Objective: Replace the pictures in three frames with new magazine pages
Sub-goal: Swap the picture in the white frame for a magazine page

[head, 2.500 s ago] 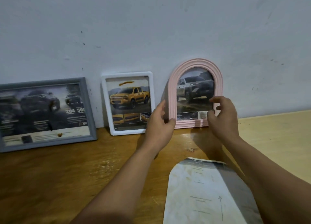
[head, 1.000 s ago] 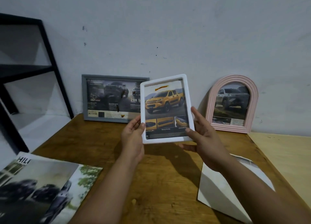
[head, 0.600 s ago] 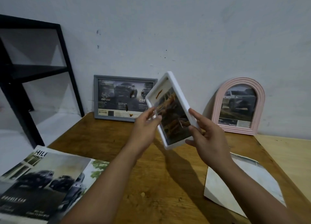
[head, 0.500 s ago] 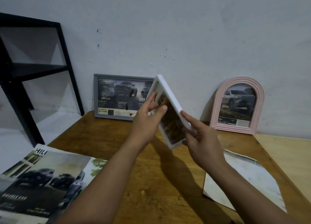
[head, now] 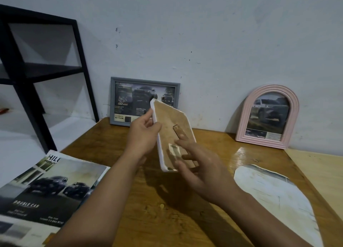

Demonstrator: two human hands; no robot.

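Counter (head: 130, 206): brown wood, it carries everything I name here.
Magazine (head: 48, 189): lies open at the counter's left front edge.
Cut-out page (head: 274, 196): arch-shaped, flat on the counter's right side.
Grey frame (head: 113, 101): stands at the back of the counter against the wall.
Pink frame (head: 295, 113): arched, also at the back, further right.
White frame (head: 172, 135): held above the counter's middle, brown backing towards me.
My left hand (head: 143, 137): clamped on the white frame's left edge.
My right hand (head: 202, 170): fingers spread on the backing.

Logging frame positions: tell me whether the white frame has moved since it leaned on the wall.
Yes. The white frame is off the wall, held above the table before the grey frame, flipped back-side out.
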